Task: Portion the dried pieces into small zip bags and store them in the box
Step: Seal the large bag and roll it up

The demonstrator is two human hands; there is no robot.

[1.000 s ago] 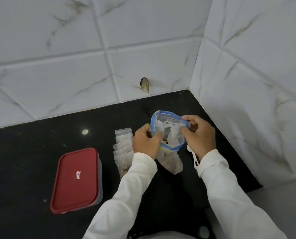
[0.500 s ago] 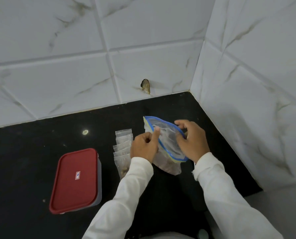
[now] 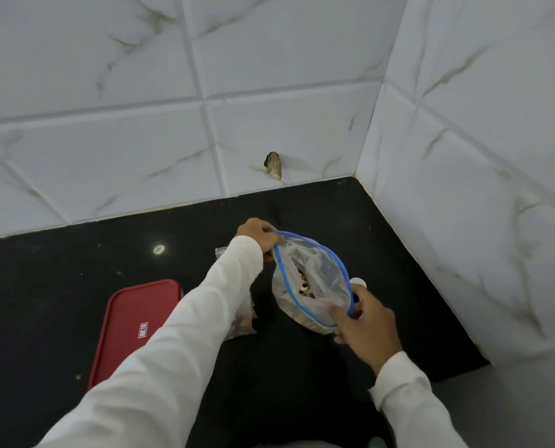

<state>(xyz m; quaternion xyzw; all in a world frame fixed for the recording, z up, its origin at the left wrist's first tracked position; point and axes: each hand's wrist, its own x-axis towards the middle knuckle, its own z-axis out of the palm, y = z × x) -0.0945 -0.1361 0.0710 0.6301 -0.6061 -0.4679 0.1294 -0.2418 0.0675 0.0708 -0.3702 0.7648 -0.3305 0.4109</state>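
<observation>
A big zip bag, clear with a blue seal strip, is held low over the black table, its mouth pulled open on pale dried pieces. The left hand has its grip pinched on the rim's far end, and the right hand on the near end. To the left lie small bags and a red-lidded box.

Showed a glossy black worktop set in a corner of white, grey-veined wall tiles, with a chipped hole low down.
</observation>
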